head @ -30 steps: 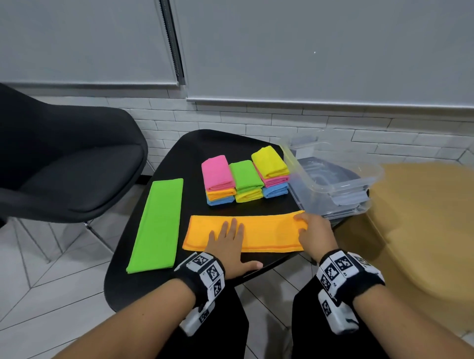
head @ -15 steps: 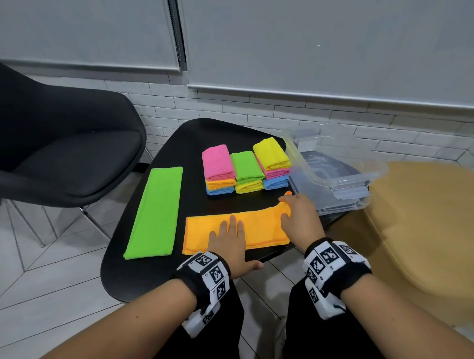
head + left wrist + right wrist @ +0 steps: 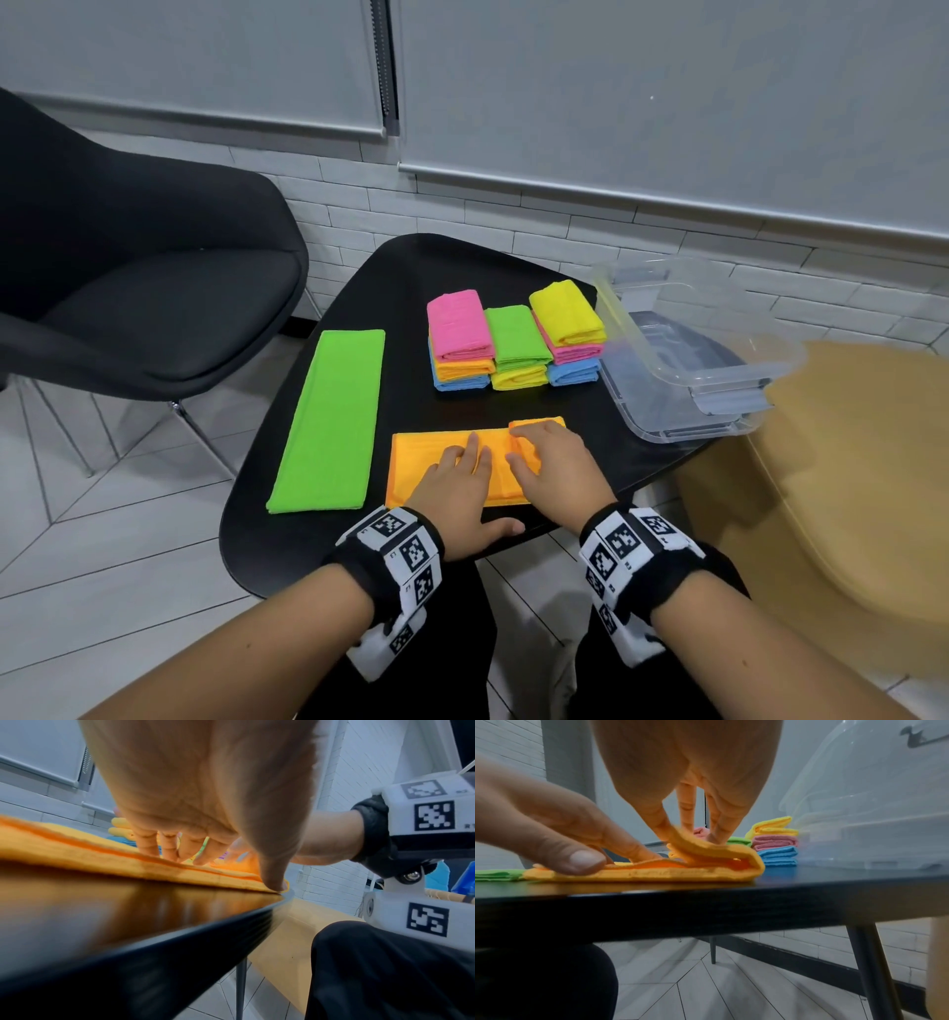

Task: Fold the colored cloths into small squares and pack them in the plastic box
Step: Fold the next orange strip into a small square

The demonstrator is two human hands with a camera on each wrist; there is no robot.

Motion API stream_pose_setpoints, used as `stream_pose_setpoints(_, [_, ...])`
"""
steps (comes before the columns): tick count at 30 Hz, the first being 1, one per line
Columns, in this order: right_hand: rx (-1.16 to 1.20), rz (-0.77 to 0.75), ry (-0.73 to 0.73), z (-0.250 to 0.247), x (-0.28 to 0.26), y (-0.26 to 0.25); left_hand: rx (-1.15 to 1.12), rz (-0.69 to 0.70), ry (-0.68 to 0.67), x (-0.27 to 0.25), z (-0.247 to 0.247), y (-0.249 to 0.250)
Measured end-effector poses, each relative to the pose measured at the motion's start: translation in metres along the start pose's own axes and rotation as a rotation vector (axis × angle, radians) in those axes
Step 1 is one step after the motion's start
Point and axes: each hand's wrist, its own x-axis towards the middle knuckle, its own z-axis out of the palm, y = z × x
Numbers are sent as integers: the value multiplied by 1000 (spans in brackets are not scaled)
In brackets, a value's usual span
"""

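Right hand [image 3: 557,470] pinches orange cloth [image 3: 416,462] flap; left hand [image 3: 457,493] presses flat.

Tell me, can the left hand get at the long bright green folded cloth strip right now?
Probably yes: the green strip lies uncovered just beside the left hand, which only presses flat on the orange cloth.

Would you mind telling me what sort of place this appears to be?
Probably an office lounge or meeting corner: a small black table, a black shell chair, roller blinds over a white brick wall.
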Motion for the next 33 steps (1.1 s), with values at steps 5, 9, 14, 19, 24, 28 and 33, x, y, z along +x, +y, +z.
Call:
stream_pose_setpoints(5, [7,-8,-58,1,5,5,-27,29,36,-4,-5,-11])
stream_pose_setpoints(9, [-77,-41,-21,-9,11,11,-21,-59,126,1,-8,-31])
stream_pose_setpoints(14, [-336,-55,-127,-4,7,9,-31,-316,192,4,-11,-47])
stream_pose_setpoints(19, [-427,-23,-298,25,-1,15,-112,-467,199,6,-13,-53])
stream_pose_setpoints(24, [-441,-23,-265,35,-2,17,-319,-551,174,13,-18,-64])
stream_pose_setpoints(28, [-432,-22,-287,32,-1,15,-498,-558,164,17,-24,-75])
stream_pose_setpoints(33, [-397,-59,-286,13,-3,15,-686,-451,244,10,-35,-76])
